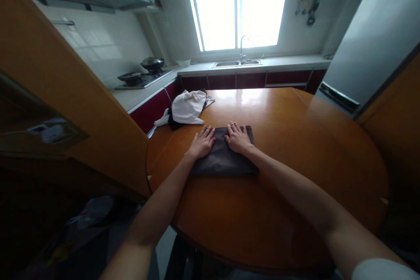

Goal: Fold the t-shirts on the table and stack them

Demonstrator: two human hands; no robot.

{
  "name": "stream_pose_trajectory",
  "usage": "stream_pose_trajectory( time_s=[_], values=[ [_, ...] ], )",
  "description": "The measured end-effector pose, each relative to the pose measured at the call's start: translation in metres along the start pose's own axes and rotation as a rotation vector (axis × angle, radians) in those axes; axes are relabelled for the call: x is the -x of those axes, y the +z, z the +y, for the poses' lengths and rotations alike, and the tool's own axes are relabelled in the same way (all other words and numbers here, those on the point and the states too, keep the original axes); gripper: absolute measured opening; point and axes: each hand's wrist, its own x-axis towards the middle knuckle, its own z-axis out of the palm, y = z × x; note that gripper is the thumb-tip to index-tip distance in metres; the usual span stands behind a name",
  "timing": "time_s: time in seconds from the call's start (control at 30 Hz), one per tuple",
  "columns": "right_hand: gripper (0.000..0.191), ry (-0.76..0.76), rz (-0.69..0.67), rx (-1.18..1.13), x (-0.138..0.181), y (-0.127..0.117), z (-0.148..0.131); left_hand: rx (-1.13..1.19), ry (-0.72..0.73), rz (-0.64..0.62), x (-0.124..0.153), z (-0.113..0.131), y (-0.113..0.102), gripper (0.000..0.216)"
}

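Note:
A folded dark grey cloth (225,162) lies flat on the round wooden table (295,175). My left hand (201,142) rests palm down on the cloth's far left corner, fingers stretched out. Beside it, my right hand (238,137) presses flat on the cloth's far edge, fingers spread. The two hands almost touch. Neither hand grips anything.
A crumpled heap of white and dark clothes (187,108) sits at the table's far left edge. Behind are a counter with a sink (236,63), a stove with pans (141,74), a bright window and a grey fridge (370,43) at right. An orange panel (65,96) stands at left.

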Motion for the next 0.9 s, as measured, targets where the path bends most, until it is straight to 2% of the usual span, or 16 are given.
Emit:
stream_pose_trajectory(
  time_s=[0.13, 0.27, 0.33, 0.4, 0.47, 0.57, 0.63, 0.7, 0.9],
  values=[
    [0.075, 0.136, -0.058, -0.014, -0.008, 0.011, 0.035, 0.012, -0.008, -0.011, 0.0, -0.001, 0.001, 0.056],
    [0.075, 0.325, -0.079, -0.039, -0.002, -0.001, 0.081, 0.007, -0.013, -0.034, -0.002, -0.002, 0.001, 0.056],
    [0.071, 0.347, -0.013, -0.048, 0.012, -0.011, 0.093, 0.007, -0.014, -0.039, -0.002, -0.002, 0.001, 0.056],
    [0.066, 0.26, 0.123, -0.077, 0.038, -0.019, 0.092, 0.014, -0.01, -0.034, -0.002, -0.003, 0.002, 0.056],
    [0.061, 0.037, 0.223, -0.134, 0.072, -0.025, 0.082, 0.022, 0.001, -0.022, -0.003, -0.004, 0.004, 0.056],
    [0.068, -0.368, 0.168, -0.157, 0.124, -0.028, 0.061, 0.018, 0.014, -0.002, -0.005, -0.006, 0.006, 0.056],
    [0.076, -0.478, 0.104, -0.158, 0.145, -0.027, 0.049, -0.003, 0.018, 0.004, -0.006, -0.007, 0.007, 0.056],
    [0.081, -0.472, 0.083, -0.187, 0.153, -0.024, 0.043, -0.039, 0.018, 0.002, -0.006, -0.008, 0.008, 0.057],
    [0.091, -0.265, 0.157, -0.365, 0.137, -0.011, 0.042, -0.14, 0.021, 0.009, -0.007, -0.009, 0.009, 0.058]
  ],
)
